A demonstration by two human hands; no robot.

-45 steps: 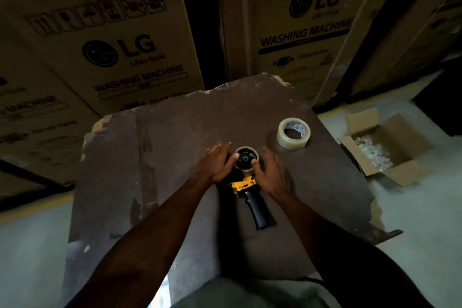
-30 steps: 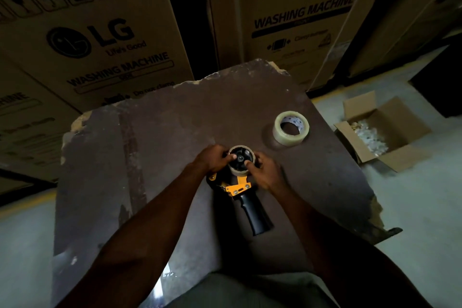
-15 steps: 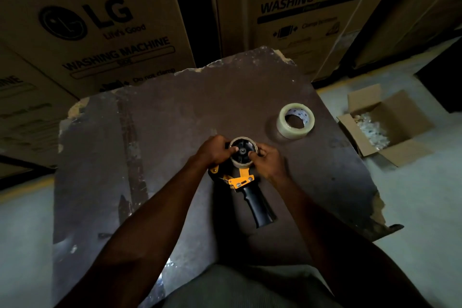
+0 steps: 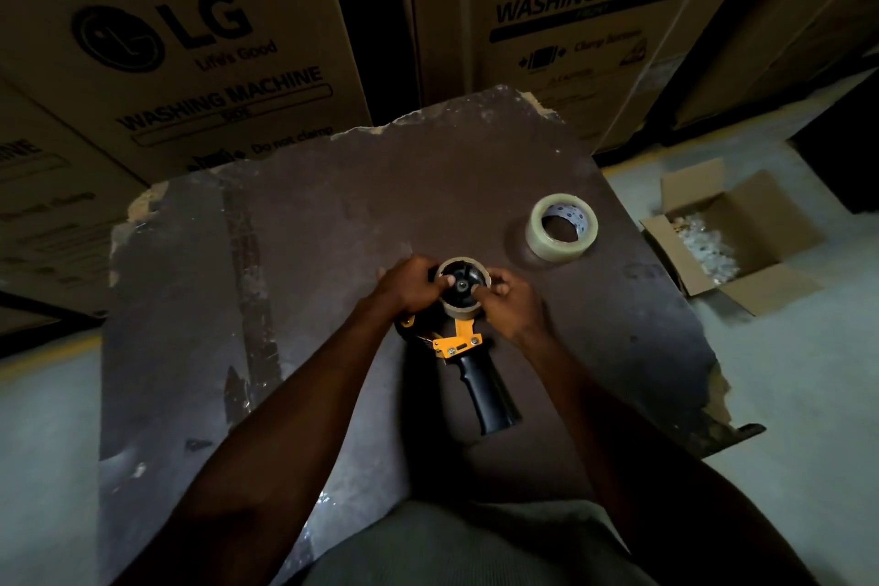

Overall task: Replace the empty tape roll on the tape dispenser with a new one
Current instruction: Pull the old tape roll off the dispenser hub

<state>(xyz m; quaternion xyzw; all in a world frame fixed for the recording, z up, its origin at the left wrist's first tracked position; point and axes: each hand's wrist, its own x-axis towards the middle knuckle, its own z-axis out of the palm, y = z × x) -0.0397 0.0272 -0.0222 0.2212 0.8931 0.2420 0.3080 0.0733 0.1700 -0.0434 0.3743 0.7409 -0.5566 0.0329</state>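
One tape dispenser [image 4: 468,347], its empty tape roll [image 4: 460,307] pinched by left hand [image 4: 409,286] and right hand [image 4: 511,305]; one new roll [image 4: 561,226] nearby

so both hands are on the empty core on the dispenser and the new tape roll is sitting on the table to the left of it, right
Not quite: the head view shows the new tape roll lying on the table to the right of the dispenser, not the left. The rest holds: the left hand and right hand are both on the empty core on the dispenser.
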